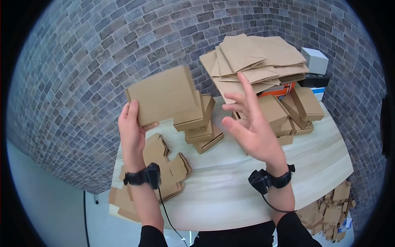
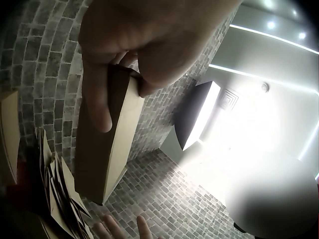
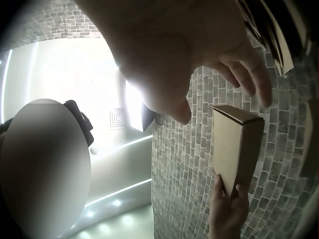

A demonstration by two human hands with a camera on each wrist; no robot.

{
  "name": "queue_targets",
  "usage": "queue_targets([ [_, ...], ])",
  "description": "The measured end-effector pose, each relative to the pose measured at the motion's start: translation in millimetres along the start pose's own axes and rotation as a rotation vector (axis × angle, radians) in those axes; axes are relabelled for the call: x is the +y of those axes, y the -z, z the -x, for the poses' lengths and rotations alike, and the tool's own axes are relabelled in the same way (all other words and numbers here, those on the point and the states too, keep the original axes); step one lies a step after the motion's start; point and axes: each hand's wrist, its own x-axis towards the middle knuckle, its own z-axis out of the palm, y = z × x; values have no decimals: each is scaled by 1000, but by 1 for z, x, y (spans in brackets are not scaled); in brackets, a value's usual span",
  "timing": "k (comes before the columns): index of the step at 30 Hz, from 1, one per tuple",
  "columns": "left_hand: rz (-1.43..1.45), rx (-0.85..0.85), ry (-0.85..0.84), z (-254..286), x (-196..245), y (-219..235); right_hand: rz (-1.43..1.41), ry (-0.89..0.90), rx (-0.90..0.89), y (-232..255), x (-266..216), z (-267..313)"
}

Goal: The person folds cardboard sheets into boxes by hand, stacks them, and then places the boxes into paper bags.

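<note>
Box [image 1: 162, 98] edge apart from right fingers [image 1: 250, 95]

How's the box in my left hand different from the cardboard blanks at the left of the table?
The cardboard box is folded into shape; the cardboard blanks lie flat. The box has straight edges; the blanks have notched ones. Your left hand holds the box up, while the blanks rest on the table. Both are brown.

Brick-patterned wall [image 1: 98, 53]: extends from 9 to 3 o'clock in the head view, behind the desk [image 1: 230, 197]. White box [image 1: 315, 61]: 2 o'clock, directly above a black box [image 1: 315, 79]. Cardboard heap [image 1: 331, 212]: on the floor [image 1: 103, 220], 4 o'clock
</note>
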Motion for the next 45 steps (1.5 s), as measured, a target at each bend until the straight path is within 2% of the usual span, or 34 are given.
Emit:
queue_targets([
  [1, -18, -4, 0, -10, -5, 6, -17, 1, 7, 7, -1, -1],
  [3, 0, 187, 104, -30, -26, 21, 57, 9, 19, 21, -4, -1],
  [5, -23, 161, 136, -41, -51, 32, 24, 21, 72, 27, -6, 2],
  [7, -277, 52, 315, -29, -56, 16, 10, 13, 91, 35, -10, 3],
  [8, -428, 50, 330, -22, -54, 13, 6, 13, 89, 38, -11, 4],
  [9, -432, 55, 334, -20, -51, 18, 9, 23, 116, 41, -11, 5],
  [11, -629, 76, 336, -18, -41, 48, 2, 17, 132, 47, -10, 6],
  [12, -651, 102, 305, -13, -35, 64, -20, 35, 150, 50, -11, 5],
  [15, -767, 202, 368, 8, -22, 118, -28, 63, 179, 54, -14, 7],
  [19, -1019, 233, 519, 52, -44, 204, -27, 89, 131, 56, -15, 9],
  [20, -1219, 234, 540, 63, -55, 227, -18, 85, 138, 54, -16, 9],
  [21, -1419, 228, 559, 74, -54, 231, -29, 83, 127, 54, -16, 9],
  [24, -1506, 234, 524, 115, -56, 230, 7, 64, 124, 53, -16, 10],
  [28, -1463, 236, 548, 143, -54, 220, 55, 79, 104, 54, -16, 10],
  [33, -1466, 84, 709, 156, -44, 192, 90, 79, 99, 51, -17, 11],
  [34, -1464, 85, 706, 158, -46, 199, 92, 82, 99, 49, -18, 11],
  [36, -1392, 121, 442, 161, -50, 226, 38, 77, 44, 47, -17, 12],
  [37, -1388, 117, 431, 163, -43, 239, 45, 85, 50, 45, -18, 13],
  [39, -844, 341, 387, 161, -25, 261, -24, 51, -11, 36, -20, 14],
  [40, -689, 386, 302, 158, -10, 246, -21, 27, -36, 33, -22, 15],
  [42, -466, 499, 179, 153, 36, 187, -27, 8, -50, 24, -21, 15],
  [43, -463, 499, 157, 149, 49, 168, -33, -27, -74, 19, -20, 15],
  [45, -285, 498, -21, 144, 67, 149, -21, -9, -116, 10, -16, 14],
])
